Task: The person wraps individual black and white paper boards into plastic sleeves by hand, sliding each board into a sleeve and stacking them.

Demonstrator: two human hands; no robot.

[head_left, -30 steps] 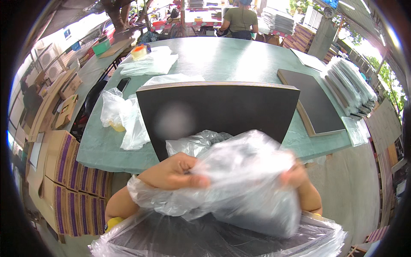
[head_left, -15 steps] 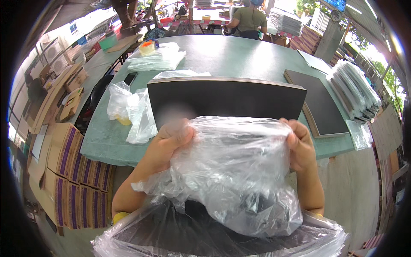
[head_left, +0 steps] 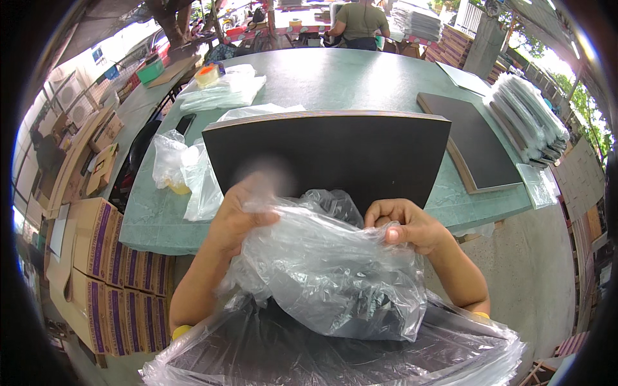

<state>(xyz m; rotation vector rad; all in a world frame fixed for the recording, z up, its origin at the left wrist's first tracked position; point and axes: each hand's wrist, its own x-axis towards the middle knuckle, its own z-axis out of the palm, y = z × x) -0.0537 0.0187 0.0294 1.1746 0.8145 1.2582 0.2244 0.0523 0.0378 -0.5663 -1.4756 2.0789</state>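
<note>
Your left hand [head_left: 239, 215] is closed on the upper left edge of a clear plastic bag [head_left: 328, 270], fingers pinching the film. Your right hand [head_left: 407, 225] is clenched on the bag's upper right edge. The crumpled bag hangs between them, over a plastic-wrapped stack [head_left: 335, 354] at the lower edge. Just behind your hands a dark board [head_left: 328, 151] lies on the green surface [head_left: 360, 80]. More clear bags [head_left: 183, 170] lie to its left.
</note>
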